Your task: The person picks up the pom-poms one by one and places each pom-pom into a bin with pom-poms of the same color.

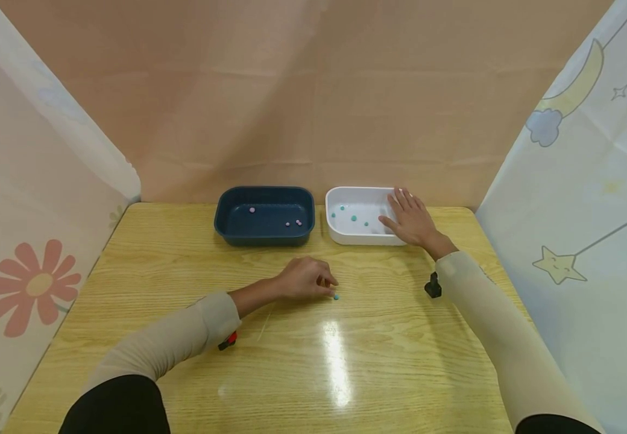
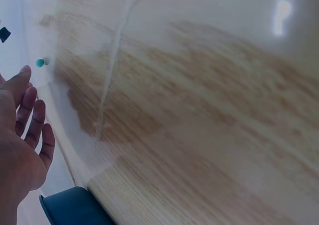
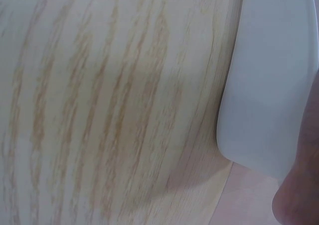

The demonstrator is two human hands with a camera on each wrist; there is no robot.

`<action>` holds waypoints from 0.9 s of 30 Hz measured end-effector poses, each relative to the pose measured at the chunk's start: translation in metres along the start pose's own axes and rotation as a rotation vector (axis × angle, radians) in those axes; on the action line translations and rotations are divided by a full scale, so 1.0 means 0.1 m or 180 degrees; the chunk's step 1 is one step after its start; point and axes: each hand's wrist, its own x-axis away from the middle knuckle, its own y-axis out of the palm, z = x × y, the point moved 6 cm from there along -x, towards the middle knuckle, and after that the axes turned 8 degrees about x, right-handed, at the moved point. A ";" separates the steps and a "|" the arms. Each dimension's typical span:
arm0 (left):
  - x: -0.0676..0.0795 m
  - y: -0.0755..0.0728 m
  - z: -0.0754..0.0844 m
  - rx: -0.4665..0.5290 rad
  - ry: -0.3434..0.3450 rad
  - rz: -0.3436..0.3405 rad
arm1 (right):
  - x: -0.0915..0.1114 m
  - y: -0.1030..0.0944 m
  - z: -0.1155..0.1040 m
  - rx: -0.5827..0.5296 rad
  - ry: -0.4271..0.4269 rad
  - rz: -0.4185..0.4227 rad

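Note:
Just beyond the fingertips of my left hand [image 1: 305,278], a small teal bead [image 1: 336,296] lies on the wooden table. The left wrist view shows this bead a short gap away from the thumb and loosely bent fingers, which hold nothing. My right hand [image 1: 412,220] is over the right end of a white tray [image 1: 365,239], fingers spread, hiding that part of its inside. Several teal beads [image 1: 354,218] are scattered on the tray's floor. In the right wrist view, the tray's outer wall [image 3: 266,85] is beside part of the hand.
Left of the white tray stands a dark blue tray [image 1: 264,240] with several pink beads [image 1: 252,210] in it. Both trays sit near the table's back edge, before a brown backdrop [image 1: 313,120]. Printed cloth panels [image 1: 579,199] flank the table.

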 end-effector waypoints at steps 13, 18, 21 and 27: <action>0.00 0.09 -0.01 0.0010 -0.0056 -0.0197 | -0.02 0.03 0.02 0.0019 0.0011 -0.0020; -0.01 0.11 -0.02 0.0052 -0.0105 -0.0238 | -0.02 0.04 0.03 0.0071 0.0017 -0.0060; -0.01 0.12 -0.02 0.0071 -0.0115 -0.0270 | -0.03 0.04 0.03 0.0070 0.0011 -0.0064; -0.03 0.16 -0.02 0.0085 -0.0092 -0.0292 | -0.04 0.05 0.03 0.0044 -0.0008 -0.0012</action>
